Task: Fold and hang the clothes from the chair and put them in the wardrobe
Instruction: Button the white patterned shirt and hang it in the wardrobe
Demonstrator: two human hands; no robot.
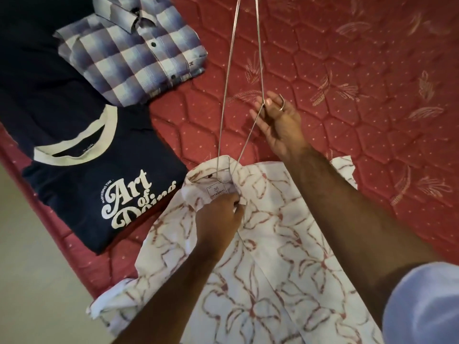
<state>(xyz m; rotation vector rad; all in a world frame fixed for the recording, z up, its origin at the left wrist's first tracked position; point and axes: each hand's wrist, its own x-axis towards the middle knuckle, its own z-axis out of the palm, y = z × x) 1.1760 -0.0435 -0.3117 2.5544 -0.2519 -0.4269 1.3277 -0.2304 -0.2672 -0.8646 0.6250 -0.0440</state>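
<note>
Shirt: white floral-print shirt (260,244) lies open on the red quilted mattress (347,58), collar toward the middle of the bed, label showing.
Hanger: thin wire hanger (227,83) stands tilted above the collar, one shoulder end tucked into the neck opening, the other end out of view at the top.
Left hand: left hand (221,214) pinches the collar fabric just under the label, holding the neck open.
Right hand: right hand (278,122) grasps the hanger at its hook, fingers loosely curled round the wire.
Folded pile: navy printed T-shirt (99,184) and blue checked shirt (131,50) lie folded to the left, near but apart from the floral shirt.
Risk, snag: the wire end may catch the label or collar seam if pushed in at this steep tilt.
Risk, slip: a thin wire held only at the hook can twist, so the tucked end could pop out.
Risk, creasing: tugging the collar may drag and bunch the shirt body.
</note>
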